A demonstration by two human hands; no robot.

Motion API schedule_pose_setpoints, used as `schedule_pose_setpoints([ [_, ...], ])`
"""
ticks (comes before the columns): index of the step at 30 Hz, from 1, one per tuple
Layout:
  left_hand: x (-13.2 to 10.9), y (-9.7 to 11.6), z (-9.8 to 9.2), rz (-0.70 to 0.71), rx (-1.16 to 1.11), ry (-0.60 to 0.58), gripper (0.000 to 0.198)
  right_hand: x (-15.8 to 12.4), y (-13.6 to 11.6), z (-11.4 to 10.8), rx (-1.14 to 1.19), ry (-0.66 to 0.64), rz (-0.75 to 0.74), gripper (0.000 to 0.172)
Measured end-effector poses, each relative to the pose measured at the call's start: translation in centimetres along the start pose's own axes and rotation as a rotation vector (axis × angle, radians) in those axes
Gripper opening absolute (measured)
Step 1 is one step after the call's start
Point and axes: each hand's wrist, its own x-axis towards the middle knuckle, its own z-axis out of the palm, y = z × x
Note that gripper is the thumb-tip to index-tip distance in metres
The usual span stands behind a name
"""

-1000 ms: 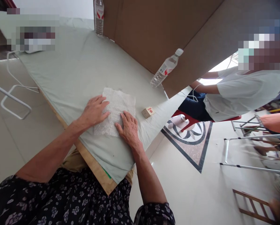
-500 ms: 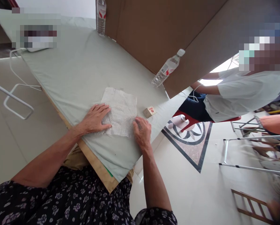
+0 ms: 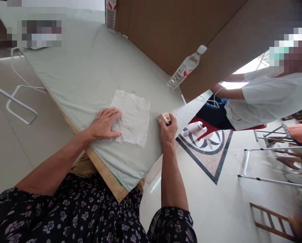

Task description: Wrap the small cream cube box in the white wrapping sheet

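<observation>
A sheet of bubble wrap (image 3: 133, 118) lies flat on the cloth-covered table (image 3: 77, 74). Over its left edge rests my left hand (image 3: 104, 124), open with thumb and fingers spread. To the right of the sheet, my right hand (image 3: 169, 130) has its thumb and fingers around a small cardboard box (image 3: 164, 117) with red print on a pale face. The box appears to be on or just above the cloth; I cannot tell which.
A water bottle (image 3: 187, 69) stands at the foot of a large brown cardboard panel (image 3: 161, 33); another bottle (image 3: 111, 17) is farther back. A person in a white shirt (image 3: 269, 96) sits at the right. A white metal frame (image 3: 19, 101) is left of the table.
My right hand has left the right edge of the bubble wrap, moved right and taken hold of the small box. My left hand has stayed on the sheet.
</observation>
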Motion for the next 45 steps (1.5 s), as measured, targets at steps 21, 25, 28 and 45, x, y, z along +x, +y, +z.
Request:
schedule_pose_setpoints([
  [21, 0.0, 0.4, -0.6, -0.017, -0.028, -0.032, 0.090, -4.5, -7.2, 4.8, -0.064, -0.636, -0.322, 0.066],
  [25, 0.0, 0.3, -0.6, -0.014, -0.022, -0.046, 0.091, -4.0, -7.0, 5.0, -0.046, -0.660, -0.339, 0.068],
  [28, 0.0, 0.2, -0.5, -0.011, -0.019, -0.039, 0.091, -4.2, -7.1, 5.1, -0.042, -0.640, -0.340, 0.067],
  [45, 0.0, 0.2, -0.6, -0.004, -0.048, -0.012, 0.085, -5.5, -7.7, 3.1, -0.069, -0.572, -0.366, 0.070],
])
